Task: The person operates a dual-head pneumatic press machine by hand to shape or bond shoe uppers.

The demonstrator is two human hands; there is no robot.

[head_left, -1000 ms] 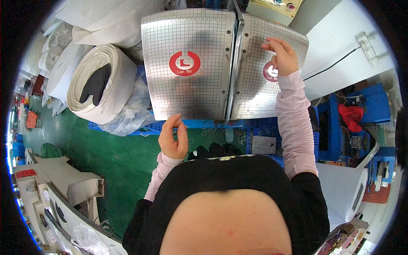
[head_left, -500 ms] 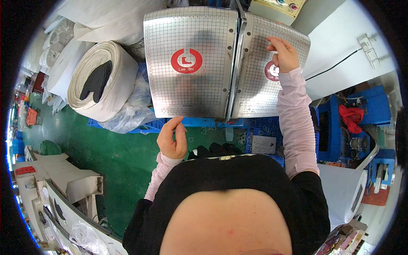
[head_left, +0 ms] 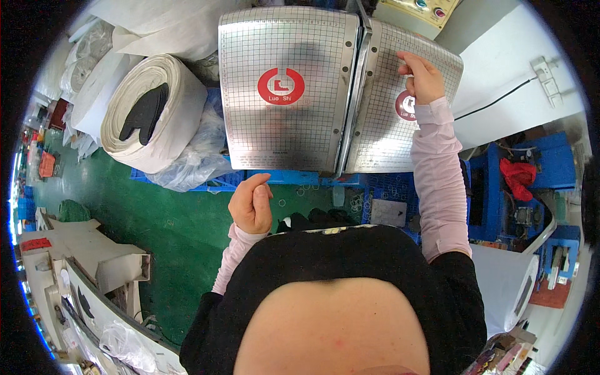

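Note:
Two shiny metal plates printed with a black grid and a red emblem lie side by side, the left plate (head_left: 287,134) and the right plate (head_left: 382,140), parted by a metal strip (head_left: 354,94). Over the right plate is my right hand (head_left: 426,78), its fingers bent together and pointing left, partly covering the emblem. Whether it touches the plate I cannot tell. My left hand (head_left: 251,205) is just in front of the left plate's near edge, fingers curled and thumb against them. Neither hand shows anything held.
A thick white roll of material (head_left: 184,94) with a black cut piece (head_left: 144,115) on it stands at the left. A yellowish control panel (head_left: 415,9) sits beyond the plates. Blue machinery with a red cloth (head_left: 517,178) is at the right, a pale machine (head_left: 69,253) at lower left.
My left thumb has closed against the curled fingers, shutting the gap between them. My right hand stays over the right plate. The whole view has shifted slightly.

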